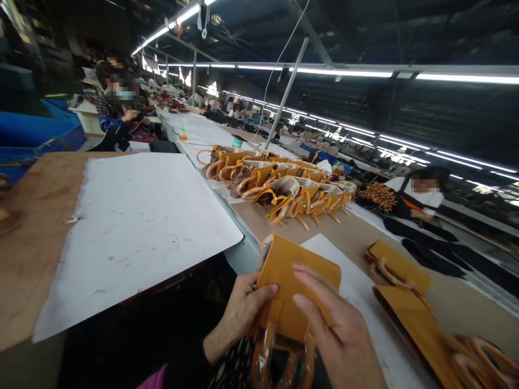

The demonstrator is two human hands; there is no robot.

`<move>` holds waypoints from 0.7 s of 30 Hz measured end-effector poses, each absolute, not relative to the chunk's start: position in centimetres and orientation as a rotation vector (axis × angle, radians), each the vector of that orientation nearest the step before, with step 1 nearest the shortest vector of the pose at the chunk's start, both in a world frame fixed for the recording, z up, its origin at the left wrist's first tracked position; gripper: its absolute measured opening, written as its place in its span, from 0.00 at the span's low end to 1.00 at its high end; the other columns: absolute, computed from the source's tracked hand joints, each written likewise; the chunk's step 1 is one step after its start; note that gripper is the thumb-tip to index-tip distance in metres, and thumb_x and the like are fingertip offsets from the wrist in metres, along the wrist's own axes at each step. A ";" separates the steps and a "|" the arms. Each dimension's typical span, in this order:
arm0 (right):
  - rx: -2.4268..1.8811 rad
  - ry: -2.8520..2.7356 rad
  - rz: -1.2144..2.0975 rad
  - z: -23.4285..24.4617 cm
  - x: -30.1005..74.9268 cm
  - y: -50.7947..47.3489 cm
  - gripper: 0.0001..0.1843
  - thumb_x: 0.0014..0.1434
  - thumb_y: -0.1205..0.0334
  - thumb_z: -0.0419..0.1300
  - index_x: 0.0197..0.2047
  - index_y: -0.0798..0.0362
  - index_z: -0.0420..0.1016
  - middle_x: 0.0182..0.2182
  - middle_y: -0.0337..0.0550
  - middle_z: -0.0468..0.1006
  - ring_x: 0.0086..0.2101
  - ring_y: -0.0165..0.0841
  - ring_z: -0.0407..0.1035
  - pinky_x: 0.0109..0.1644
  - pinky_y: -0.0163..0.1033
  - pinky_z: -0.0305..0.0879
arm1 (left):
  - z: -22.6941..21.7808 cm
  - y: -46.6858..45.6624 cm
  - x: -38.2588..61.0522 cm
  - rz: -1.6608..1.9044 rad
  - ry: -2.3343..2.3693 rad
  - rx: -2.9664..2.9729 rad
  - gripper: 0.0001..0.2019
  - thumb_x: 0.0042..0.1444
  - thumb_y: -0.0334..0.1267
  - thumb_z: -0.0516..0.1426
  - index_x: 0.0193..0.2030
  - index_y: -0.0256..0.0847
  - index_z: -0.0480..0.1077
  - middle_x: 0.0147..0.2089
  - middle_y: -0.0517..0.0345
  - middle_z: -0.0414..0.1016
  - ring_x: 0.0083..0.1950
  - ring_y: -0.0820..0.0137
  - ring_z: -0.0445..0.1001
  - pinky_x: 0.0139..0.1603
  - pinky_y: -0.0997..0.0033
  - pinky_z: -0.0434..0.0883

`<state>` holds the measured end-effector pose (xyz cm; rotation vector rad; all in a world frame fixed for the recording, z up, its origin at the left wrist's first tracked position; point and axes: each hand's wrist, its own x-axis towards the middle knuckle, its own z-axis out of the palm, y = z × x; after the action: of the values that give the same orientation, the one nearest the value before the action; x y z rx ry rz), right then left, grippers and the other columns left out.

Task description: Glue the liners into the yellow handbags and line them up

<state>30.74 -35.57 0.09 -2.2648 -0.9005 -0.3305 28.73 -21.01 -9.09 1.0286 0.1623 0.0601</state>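
Observation:
A mustard-yellow handbag [302,256] is held up at the edge of the bench, its plastic-wrapped handles [265,346] hanging toward me. My left hand [243,305] grips the bag's left side, thumb on the front panel and fingers out of sight behind it. Against the right part of the panel lies my right hand [338,324], its fingers stretched out and the thumb apart from them. Whether those fingertips press on the panel or hover just over it, I cannot tell.
Several finished-looking yellow bags [284,186] stand in rows on the bench. More yellow bag pieces [417,319] lie at right. A white sheet [158,216] covers the left table. Co-workers sit at left and right; a metal pole [287,92] rises behind the bags.

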 end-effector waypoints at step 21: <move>-2.402 -0.494 -0.392 -0.5 34.8 -36.0 0.15 0.52 0.47 0.58 0.31 0.50 0.72 0.30 0.39 0.74 0.33 0.37 0.66 0.39 0.41 0.60 | -7.8 -24.0 27.4 -0.008 0.009 1.344 0.10 0.50 0.42 0.58 0.28 0.35 0.70 0.29 0.59 0.65 0.30 0.73 0.62 0.28 0.78 0.61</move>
<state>34.81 -36.04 -0.52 -2.4019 -0.4938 -0.3921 27.39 -23.96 -7.78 1.3441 0.0088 -0.0079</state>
